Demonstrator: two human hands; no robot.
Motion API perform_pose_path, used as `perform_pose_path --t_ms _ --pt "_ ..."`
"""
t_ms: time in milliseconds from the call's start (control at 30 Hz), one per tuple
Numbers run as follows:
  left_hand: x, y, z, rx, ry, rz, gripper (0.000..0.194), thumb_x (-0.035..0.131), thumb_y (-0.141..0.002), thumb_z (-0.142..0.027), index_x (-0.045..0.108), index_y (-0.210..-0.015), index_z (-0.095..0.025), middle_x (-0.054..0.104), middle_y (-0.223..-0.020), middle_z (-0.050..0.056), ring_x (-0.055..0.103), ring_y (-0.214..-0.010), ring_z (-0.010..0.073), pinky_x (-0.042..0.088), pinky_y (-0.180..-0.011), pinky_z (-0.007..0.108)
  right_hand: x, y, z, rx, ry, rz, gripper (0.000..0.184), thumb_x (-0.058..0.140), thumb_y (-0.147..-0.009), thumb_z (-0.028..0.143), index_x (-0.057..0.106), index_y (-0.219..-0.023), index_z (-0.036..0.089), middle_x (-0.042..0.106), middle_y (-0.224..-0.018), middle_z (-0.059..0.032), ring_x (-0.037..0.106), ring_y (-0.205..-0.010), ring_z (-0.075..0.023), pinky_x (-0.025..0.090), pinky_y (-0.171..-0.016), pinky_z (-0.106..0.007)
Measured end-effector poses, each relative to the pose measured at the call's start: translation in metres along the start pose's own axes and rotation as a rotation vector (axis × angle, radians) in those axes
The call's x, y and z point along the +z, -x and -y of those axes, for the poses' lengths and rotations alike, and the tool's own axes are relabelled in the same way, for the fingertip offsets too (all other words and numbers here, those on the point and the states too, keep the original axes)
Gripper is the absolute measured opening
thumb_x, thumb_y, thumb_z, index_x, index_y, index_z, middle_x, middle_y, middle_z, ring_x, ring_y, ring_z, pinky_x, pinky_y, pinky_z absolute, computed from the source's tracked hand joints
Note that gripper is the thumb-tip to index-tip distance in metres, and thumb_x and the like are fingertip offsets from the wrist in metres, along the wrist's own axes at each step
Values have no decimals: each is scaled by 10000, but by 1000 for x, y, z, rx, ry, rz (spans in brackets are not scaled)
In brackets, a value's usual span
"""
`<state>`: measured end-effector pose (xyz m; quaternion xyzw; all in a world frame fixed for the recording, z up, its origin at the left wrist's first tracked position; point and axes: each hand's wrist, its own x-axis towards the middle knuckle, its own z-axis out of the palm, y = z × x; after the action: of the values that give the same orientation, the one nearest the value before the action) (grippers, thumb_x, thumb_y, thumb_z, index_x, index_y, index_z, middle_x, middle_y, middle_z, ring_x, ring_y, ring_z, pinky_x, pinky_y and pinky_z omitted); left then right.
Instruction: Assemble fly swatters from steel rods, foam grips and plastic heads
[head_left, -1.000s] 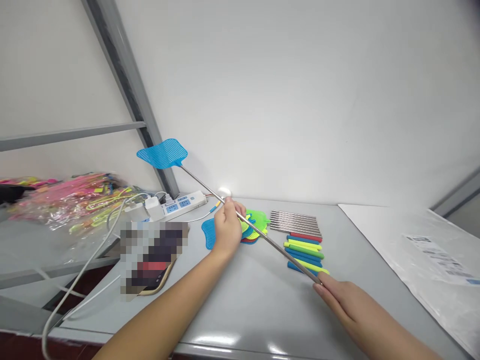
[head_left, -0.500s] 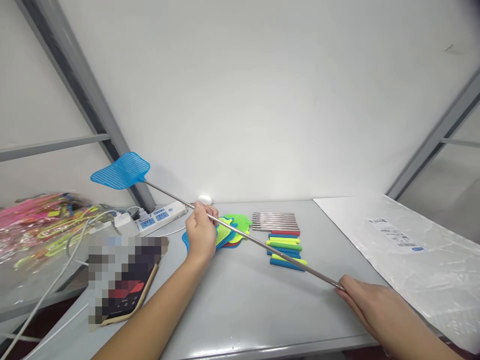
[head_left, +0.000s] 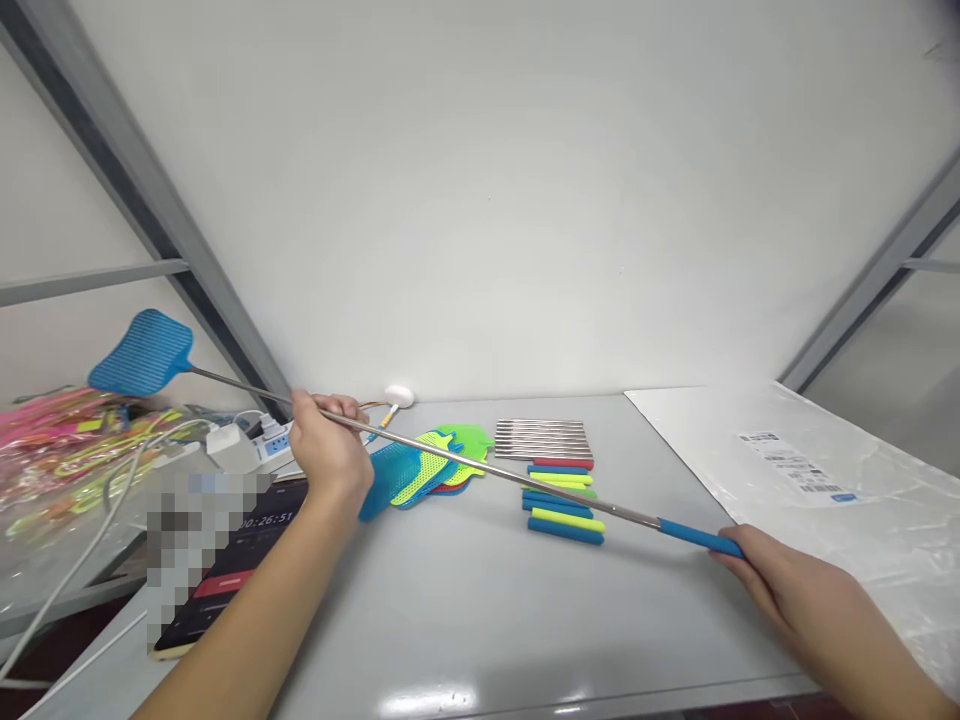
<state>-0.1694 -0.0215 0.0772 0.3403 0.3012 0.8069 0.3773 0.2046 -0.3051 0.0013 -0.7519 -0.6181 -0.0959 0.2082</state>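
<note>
My left hand [head_left: 330,450] is shut around the thin steel shaft [head_left: 480,466] of a blue plastic fly swatter, whose mesh head [head_left: 142,355] sticks out past it at upper left. My right hand [head_left: 780,580] grips the shaft's near end, just past a blue foam sleeve [head_left: 697,537]. Under the shaft, close to my left hand, lies an overlapping pile of blue, lime and red swatter heads [head_left: 427,472]. To its right are a row of steel rods [head_left: 540,440] and a stack of coloured foam sleeves [head_left: 562,505].
A white power strip [head_left: 266,448] with plugged-in chargers and a phone [head_left: 225,565] partly hidden by pixelation are at the left. Beyond them is a plastic bag of pink and yellow items [head_left: 60,430]. A white plastic sheet [head_left: 825,480] with a barcode label covers the table's right side.
The swatter has moved left, with its head swinging lower. My left hand has shifted left too. A blue foam sleeve now shows on the shaft beside my right hand.
</note>
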Motion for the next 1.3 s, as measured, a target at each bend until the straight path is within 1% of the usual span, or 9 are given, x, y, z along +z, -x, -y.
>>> perform_pose_path --t_ms 100,300,433,567,667,900,1033,1100,1300 --pt "1 4 -3 -22 61 19 412 428 -926 -427 396 -582 -203 367 -510 -51 373 -450 100 347 -438 228 1 -9 6 10 -57 77 302 394 -944 517 568 -929 270 622 -734 -8 602 -562 -179 417 -484 -280" --pt "8 36 0 -106 17 124 396 466 -926 -432 435 -607 -199 403 -515 -44 383 -447 97 343 -462 226 20 -25 26 16 -212 34 280 432 -942 482 572 -1034 257 588 -901 -52 606 -734 -197 482 -611 -307" --pt "5 70 7 -90 -103 365 419 448 -945 -469 472 -627 -197 447 -545 -21 409 -495 107 342 -505 235 41 -26 31 59 -318 -58 248 428 -955 418 565 -1072 248 553 -974 -64 582 -814 -204 476 -675 -326" --pt "-3 100 16 -172 -219 641 463 422 -947 -516 522 -638 -187 476 -562 -2 435 -550 123 358 -547 251 53 -25 22 68 -362 -115 250 452 -945 401 602 -1092 265 541 -1055 -73 580 -964 -235 467 -817 -372" --pt "-6 111 20 -258 -252 744 491 399 -944 -551 525 -644 -183 477 -568 -4 447 -565 125 371 -556 254 54 -25 16 145 -379 -165 289 474 -925 448 634 -1097 280 536 -1080 -66 596 -939 -228 472 -833 -384" --pt "-2 107 22 -381 -256 662 452 433 -929 -543 496 -662 -184 478 -565 -19 437 -536 110 365 -530 237 51 -28 22 345 -489 -180 406 551 -846 538 612 -1142 267 562 -1101 -66 610 -935 -237 496 -794 -378" --pt "-1 102 26 -386 -249 615 466 422 -934 -533 485 -633 -183 472 -532 -19 430 -516 110 358 -523 236 44 -30 26 553 -590 -104 477 551 -818 603 585 -1158 269 617 -805 -20 608 -738 -213 480 -662 -350" --pt "-1 101 27 -394 -248 608 466 429 -931 -534 486 -630 -183 471 -517 -19 425 -507 111 354 -520 237 42 -30 26 565 -620 -82 473 539 -822 611 590 -1137 262 596 -704 -1 583 -678 -199 464 -635 -335" --pt "0 102 26 -400 -248 628 488 428 -933 -535 436 -582 -196 439 -470 -25 401 -499 117 331 -527 248 51 -26 15 477 -772 -4 401 518 -861 593 539 -1065 248 558 -616 31 528 -611 -163 429 -607 -296"
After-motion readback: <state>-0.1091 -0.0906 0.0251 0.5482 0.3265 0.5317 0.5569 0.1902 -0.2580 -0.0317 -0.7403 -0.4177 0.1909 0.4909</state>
